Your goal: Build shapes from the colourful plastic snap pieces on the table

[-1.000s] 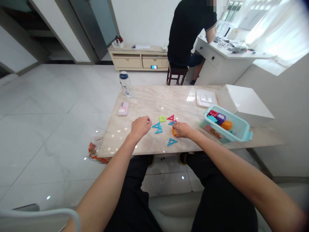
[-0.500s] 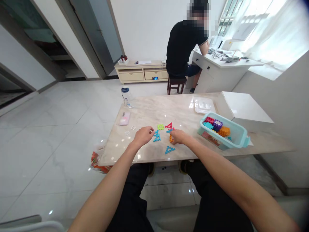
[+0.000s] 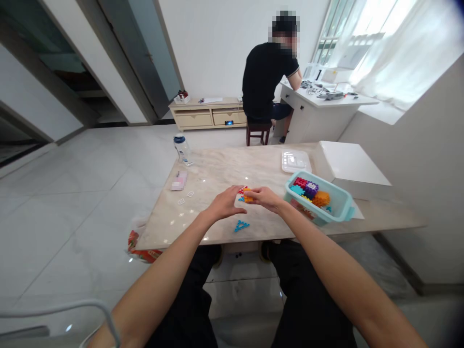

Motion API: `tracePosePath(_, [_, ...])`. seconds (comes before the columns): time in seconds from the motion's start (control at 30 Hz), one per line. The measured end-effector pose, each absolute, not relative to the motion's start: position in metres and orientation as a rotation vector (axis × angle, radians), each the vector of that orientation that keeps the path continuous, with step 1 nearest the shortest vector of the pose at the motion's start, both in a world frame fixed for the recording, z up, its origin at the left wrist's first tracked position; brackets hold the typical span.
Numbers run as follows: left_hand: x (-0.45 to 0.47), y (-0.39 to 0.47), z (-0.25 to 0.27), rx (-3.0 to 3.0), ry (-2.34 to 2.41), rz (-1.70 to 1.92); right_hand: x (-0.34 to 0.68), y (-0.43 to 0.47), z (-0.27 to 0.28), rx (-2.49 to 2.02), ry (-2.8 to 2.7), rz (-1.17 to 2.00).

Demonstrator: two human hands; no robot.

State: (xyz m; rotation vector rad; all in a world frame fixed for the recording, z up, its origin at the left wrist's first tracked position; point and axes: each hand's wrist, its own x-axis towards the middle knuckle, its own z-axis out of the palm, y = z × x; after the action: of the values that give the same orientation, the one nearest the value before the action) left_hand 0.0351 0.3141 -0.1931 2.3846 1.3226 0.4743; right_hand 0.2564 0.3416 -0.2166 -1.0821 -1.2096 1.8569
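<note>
My right hand (image 3: 265,198) pinches an orange toothed building piece (image 3: 248,196) over the middle of the table. My left hand (image 3: 226,203) is just to its left, thumb and fingers spread in a wide C facing that piece; whether the fingertips touch it I cannot tell. Behind the orange piece, part of a red toothed piece (image 3: 241,191) and a bit of a blue piece (image 3: 241,199) show. Nearer my body a blue triangle frame (image 3: 241,225) lies flat on the table. My left hand hides the table beneath it.
A teal tub (image 3: 342,209) of toothed blocks stands at right, with a clear plastic lid (image 3: 295,161) and a white box (image 3: 357,162) behind. At left are a water bottle (image 3: 183,151), a pink packet (image 3: 179,181) and white frames (image 3: 190,194). A person (image 3: 266,79) sits at a desk beyond.
My right hand has raised the orange piece off the table. My left hand has moved right beside it and opened wider, now covering the green and blue pieces. The view has shifted slightly.
</note>
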Motion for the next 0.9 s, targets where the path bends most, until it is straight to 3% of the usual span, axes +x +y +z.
tracePosePath(0.4, [0.04,0.312,-0.188,2.311,1.281,0.776,0.24,0.336,-0.216,-0.939,-1.034,2.053])
tracePosePath(0.9, [0.028,0.314,-0.178,2.402,1.412,0.604,0.232,0.337,-0.21,-0.822,-1.117,2.157])
